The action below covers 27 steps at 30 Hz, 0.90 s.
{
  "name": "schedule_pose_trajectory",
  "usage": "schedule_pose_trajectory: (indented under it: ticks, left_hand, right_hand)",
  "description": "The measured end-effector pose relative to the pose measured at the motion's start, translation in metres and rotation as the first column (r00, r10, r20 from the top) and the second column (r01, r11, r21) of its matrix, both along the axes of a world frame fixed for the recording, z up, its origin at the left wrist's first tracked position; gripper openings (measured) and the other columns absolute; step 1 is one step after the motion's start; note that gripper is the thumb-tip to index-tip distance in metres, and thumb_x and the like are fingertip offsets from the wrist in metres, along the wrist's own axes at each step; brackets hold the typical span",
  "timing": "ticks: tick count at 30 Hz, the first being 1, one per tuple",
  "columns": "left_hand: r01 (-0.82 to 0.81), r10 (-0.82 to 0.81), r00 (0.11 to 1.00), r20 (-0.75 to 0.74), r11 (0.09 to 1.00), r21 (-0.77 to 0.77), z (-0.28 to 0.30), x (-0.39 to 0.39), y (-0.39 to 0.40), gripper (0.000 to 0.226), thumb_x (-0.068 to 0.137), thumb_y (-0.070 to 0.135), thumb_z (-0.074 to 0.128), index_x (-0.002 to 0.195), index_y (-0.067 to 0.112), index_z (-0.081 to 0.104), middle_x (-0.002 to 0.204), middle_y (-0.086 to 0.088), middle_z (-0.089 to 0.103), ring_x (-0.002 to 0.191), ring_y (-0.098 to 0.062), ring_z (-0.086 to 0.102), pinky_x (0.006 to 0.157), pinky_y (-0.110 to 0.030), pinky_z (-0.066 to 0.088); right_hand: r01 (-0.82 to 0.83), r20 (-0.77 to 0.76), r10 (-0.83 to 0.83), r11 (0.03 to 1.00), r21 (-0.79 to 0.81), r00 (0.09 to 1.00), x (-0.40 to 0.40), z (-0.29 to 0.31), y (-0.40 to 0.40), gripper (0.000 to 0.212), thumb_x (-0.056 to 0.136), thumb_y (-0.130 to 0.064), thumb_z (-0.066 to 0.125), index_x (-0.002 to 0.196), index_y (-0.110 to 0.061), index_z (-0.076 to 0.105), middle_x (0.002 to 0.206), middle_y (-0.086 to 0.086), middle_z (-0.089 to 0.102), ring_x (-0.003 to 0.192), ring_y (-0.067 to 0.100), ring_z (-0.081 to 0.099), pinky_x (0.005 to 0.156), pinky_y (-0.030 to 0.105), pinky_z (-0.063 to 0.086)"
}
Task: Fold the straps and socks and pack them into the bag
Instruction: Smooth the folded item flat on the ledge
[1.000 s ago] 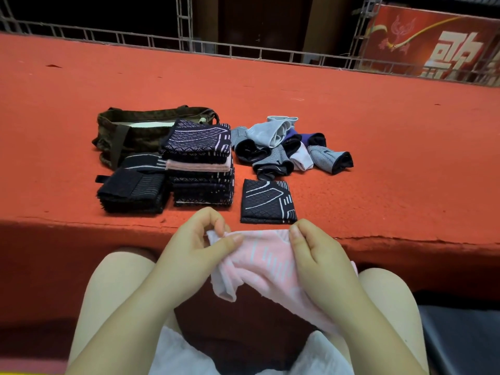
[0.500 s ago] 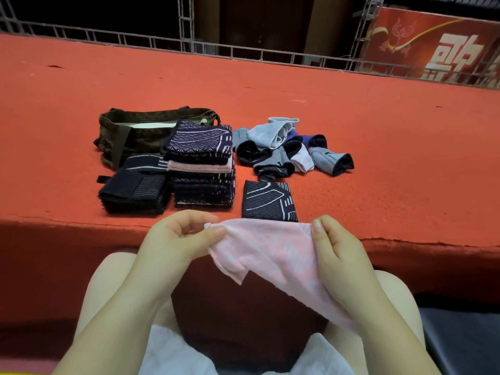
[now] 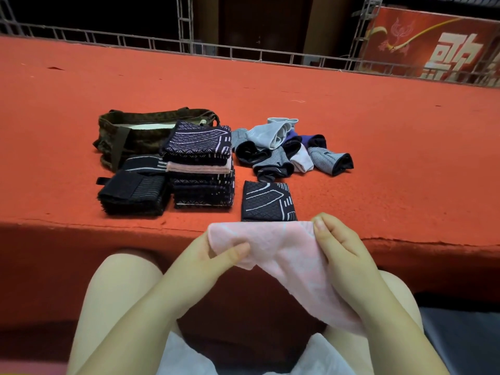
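Note:
A pink strap (image 3: 284, 253) is stretched between both hands at the front edge of the red platform. My left hand (image 3: 205, 262) pinches its left end; my right hand (image 3: 343, 255) grips its right side, and the rest hangs down over my lap. Just beyond lies one folded dark patterned strap (image 3: 266, 201). To the left stands a tall stack of folded straps (image 3: 201, 166) and a lower black stack (image 3: 134, 192). The olive bag (image 3: 140, 133) lies open behind them. A loose heap of socks (image 3: 289, 150) sits to the right of the stacks.
The red carpeted platform (image 3: 378, 163) stretches wide to the right and back. A metal railing (image 3: 243, 50) runs along its far edge, with a red banner (image 3: 438, 47) at the back right. My knees are under the front lip.
Both hands have lifted the pink strap up to the platform edge and pulled it wider and flatter. My left hand has shifted its pinch to the strap's left end.

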<state>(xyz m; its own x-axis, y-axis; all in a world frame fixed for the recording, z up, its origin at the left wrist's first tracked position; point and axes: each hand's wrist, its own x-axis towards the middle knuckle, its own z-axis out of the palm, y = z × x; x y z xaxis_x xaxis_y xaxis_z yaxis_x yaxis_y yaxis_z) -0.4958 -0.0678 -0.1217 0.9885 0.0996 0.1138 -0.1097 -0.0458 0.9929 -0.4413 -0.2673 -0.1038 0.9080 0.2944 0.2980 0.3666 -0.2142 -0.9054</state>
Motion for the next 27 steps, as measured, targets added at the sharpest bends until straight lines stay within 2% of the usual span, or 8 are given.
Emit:
schedule_pose_trajectory:
  ticks: [3,8,12,15,19,23,25,27]
  left_hand:
    - [-0.096,0.096,0.993,0.070,0.995,-0.012,0.002,0.000,-0.004,0.023,0.076,0.034,0.054,0.091,0.026,0.069,0.089,0.014,0.074,0.086,0.004,0.067,0.071,-0.008,0.047]
    - [-0.219,0.209,0.963,0.171,0.975,0.041,0.014,0.005,-0.002,0.028,0.084,0.039,0.047,0.084,0.024,0.070,0.082,0.012,0.072,0.076,0.003,0.064,0.067,-0.011,0.047]
    - [-0.329,0.310,0.927,0.209,0.942,0.060,0.027,0.014,-0.004,0.029,0.093,0.037,0.044,0.080,0.018,0.064,0.070,0.013,0.067,0.065,0.008,0.057,0.061,-0.008,0.043]
    - [-0.447,0.440,0.883,0.165,0.894,0.006,0.034,0.021,-0.001,0.032,0.098,0.036,0.041,0.081,0.022,0.063,0.068,0.013,0.067,0.062,0.010,0.057,0.059,-0.007,0.043]
    - [-0.585,0.593,0.804,0.042,0.801,-0.123,0.042,0.027,0.007,0.034,0.102,0.039,0.032,0.085,0.026,0.059,0.081,0.012,0.061,0.065,0.010,0.056,0.057,-0.003,0.040]
    - [-0.649,0.648,0.751,-0.126,0.691,-0.319,0.045,0.026,0.011,0.030,0.100,0.042,0.039,0.085,0.023,0.056,0.078,0.010,0.058,0.066,0.002,0.053,0.045,-0.005,0.041]
    - [-0.661,0.640,0.744,-0.193,0.660,-0.357,0.046,0.026,0.012,0.031,0.099,0.046,0.041,0.092,0.019,0.055,0.073,0.009,0.055,0.061,-0.001,0.050,0.040,-0.009,0.040]
    - [-0.675,0.637,0.736,-0.229,0.666,-0.316,0.045,0.028,0.016,0.030,0.099,0.045,0.041,0.098,0.017,0.052,0.072,0.006,0.052,0.058,-0.004,0.046,0.039,-0.011,0.038]
  right_hand:
    - [0.002,-0.018,-0.003,0.999,-0.048,1.000,0.006,-0.002,-0.003,0.034,0.092,-0.035,0.041,0.064,-0.016,0.042,0.058,-0.015,0.039,0.057,0.003,0.034,0.053,0.019,0.032]
    - [-0.007,-0.034,-0.001,0.974,-0.225,0.999,0.010,-0.015,0.001,0.034,0.100,-0.025,0.042,0.068,-0.013,0.041,0.059,-0.015,0.040,0.057,0.001,0.034,0.056,0.021,0.032]
    - [-0.194,-0.189,0.188,0.981,-0.014,0.964,0.004,-0.019,0.011,0.033,0.079,-0.062,0.058,0.082,-0.029,0.059,0.079,-0.017,0.060,0.075,0.005,0.055,0.072,0.028,0.044]
    - [-0.296,-0.175,0.274,0.948,-0.118,0.946,0.000,-0.022,0.014,0.076,0.058,-0.073,0.069,0.123,-0.039,0.047,0.117,-0.022,0.059,0.111,-0.003,0.055,0.094,0.017,0.043]
    - [-0.303,-0.211,0.258,0.927,-0.221,0.943,-0.007,-0.021,0.013,0.099,0.051,-0.060,0.076,0.136,-0.050,0.027,0.126,-0.035,0.046,0.115,-0.019,0.044,0.091,0.004,0.036]
    - [-0.167,-0.044,0.161,0.954,-0.248,0.986,-0.007,-0.025,0.013,0.078,0.066,-0.034,0.084,0.129,-0.048,0.041,0.119,-0.032,0.055,0.109,-0.016,0.050,0.087,0.004,0.037]
    - [-0.083,0.070,0.095,0.985,-0.152,0.993,-0.005,-0.024,0.013,0.046,0.073,-0.024,0.079,0.109,-0.047,0.060,0.105,-0.029,0.065,0.097,-0.010,0.059,0.081,0.007,0.042]
    - [-0.037,0.115,0.045,0.997,-0.074,0.992,-0.004,-0.019,0.010,0.032,0.072,-0.020,0.069,0.093,-0.045,0.068,0.088,-0.024,0.070,0.082,-0.007,0.063,0.071,0.008,0.044]
